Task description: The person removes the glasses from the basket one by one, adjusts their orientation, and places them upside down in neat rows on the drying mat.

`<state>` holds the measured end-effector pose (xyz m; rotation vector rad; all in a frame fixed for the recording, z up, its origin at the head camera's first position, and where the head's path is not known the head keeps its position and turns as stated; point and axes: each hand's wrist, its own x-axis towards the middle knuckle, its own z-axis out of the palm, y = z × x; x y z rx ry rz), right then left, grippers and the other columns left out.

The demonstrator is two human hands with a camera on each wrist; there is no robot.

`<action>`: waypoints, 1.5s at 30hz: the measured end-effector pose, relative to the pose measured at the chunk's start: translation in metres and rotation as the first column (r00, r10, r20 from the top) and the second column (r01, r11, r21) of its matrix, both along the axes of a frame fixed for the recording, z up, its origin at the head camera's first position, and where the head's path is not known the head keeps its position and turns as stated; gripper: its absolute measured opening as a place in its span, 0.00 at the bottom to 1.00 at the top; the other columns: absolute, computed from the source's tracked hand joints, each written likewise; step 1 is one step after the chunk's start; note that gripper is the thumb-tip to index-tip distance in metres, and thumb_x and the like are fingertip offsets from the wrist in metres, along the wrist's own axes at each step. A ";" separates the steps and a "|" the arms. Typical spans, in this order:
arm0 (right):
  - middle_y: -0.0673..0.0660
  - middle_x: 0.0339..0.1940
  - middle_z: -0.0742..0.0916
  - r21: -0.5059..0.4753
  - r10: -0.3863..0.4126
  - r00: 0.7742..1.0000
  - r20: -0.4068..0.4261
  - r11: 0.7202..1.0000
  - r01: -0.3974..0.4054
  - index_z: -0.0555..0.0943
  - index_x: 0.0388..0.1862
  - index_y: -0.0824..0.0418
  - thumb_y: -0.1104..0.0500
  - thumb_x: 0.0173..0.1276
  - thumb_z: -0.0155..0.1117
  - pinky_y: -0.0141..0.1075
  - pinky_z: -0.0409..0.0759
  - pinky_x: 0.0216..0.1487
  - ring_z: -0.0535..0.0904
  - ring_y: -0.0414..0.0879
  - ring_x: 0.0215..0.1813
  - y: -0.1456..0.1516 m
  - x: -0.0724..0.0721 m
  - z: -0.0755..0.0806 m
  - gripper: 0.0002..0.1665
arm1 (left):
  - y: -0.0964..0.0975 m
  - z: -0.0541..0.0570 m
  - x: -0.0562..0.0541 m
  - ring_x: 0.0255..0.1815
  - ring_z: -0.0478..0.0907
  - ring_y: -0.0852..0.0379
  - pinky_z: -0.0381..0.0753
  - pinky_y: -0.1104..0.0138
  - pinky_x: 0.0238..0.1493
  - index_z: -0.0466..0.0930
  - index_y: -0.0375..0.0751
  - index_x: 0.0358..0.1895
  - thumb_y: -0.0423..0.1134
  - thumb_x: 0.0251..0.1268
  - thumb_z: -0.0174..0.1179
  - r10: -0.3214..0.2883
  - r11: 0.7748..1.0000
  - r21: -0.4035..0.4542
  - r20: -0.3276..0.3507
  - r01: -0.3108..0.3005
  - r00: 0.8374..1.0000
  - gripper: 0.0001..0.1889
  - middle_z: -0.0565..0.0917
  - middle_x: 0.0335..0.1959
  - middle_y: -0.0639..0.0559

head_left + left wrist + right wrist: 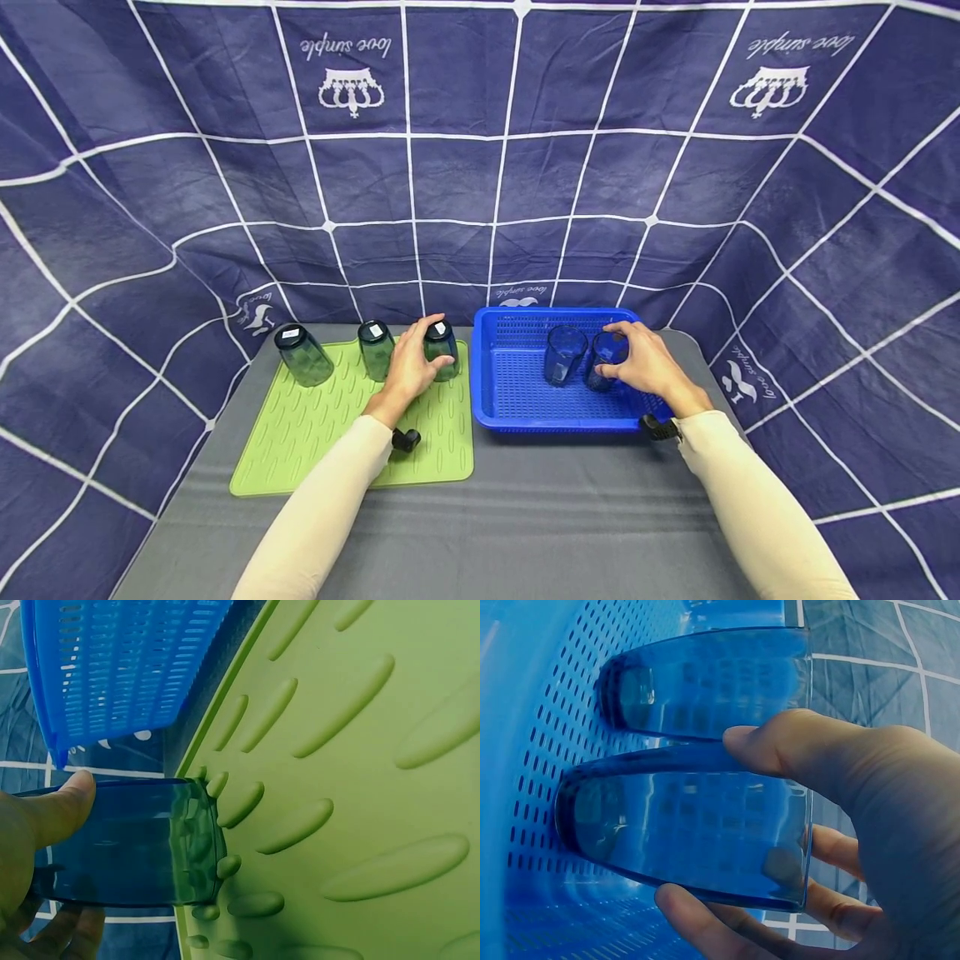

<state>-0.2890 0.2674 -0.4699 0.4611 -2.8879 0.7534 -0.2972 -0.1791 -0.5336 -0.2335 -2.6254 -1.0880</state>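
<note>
On the green ridged mat (330, 442), my left hand (411, 367) grips a tinted drinking glass (447, 346) that stands upside down near the mat's back right corner. Its rim meets the mat in the left wrist view, with the thumb on one side of the glass (127, 840) and fingers on the other. Inside the blue plastic basket (551, 423), my right hand (647, 362) holds another glass (682, 817) by its upper sides, mouth up. A second upright glass (562, 358) is right beside it in the basket.
Two more upside-down glasses, one middle (375, 350) and one far left (306, 358), stand along the mat's back edge. Grey cloth (570, 517) covers the table. A blue checked curtain (465, 175) rises behind and at both sides.
</note>
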 end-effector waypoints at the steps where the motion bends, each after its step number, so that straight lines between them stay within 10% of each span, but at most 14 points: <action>1: 0.76 0.65 0.90 -0.001 -0.003 1.000 -0.001 1.000 0.003 0.83 0.76 0.67 0.52 0.64 0.93 0.70 0.83 0.72 0.86 0.74 0.69 0.000 0.000 0.001 0.46 | 0.000 0.000 0.000 0.80 0.79 0.27 0.76 0.34 0.85 0.75 0.54 0.86 0.36 0.65 0.87 0.000 1.000 0.002 -0.001 0.000 1.000 0.47 0.84 0.80 0.36; 19: 0.75 0.63 0.92 -0.014 -0.046 0.997 -0.062 0.999 0.045 0.85 0.75 0.65 0.51 0.62 0.93 0.70 0.83 0.71 0.88 0.74 0.67 0.009 0.007 0.005 0.46 | 0.001 -0.003 0.004 0.80 0.79 0.25 0.76 0.32 0.84 0.74 0.50 0.86 0.36 0.64 0.88 0.000 1.000 0.009 -0.033 0.001 0.999 0.47 0.84 0.80 0.34; 45: 0.70 0.58 0.91 -0.030 -0.077 0.976 -0.204 0.997 0.073 0.86 0.74 0.65 0.53 0.59 0.93 0.64 0.85 0.59 0.89 0.67 0.58 0.004 0.041 0.051 0.45 | 0.000 -0.005 0.007 0.84 0.78 0.29 0.75 0.36 0.87 0.72 0.53 0.89 0.36 0.67 0.87 -0.004 1.000 -0.011 -0.037 0.004 0.999 0.49 0.83 0.80 0.33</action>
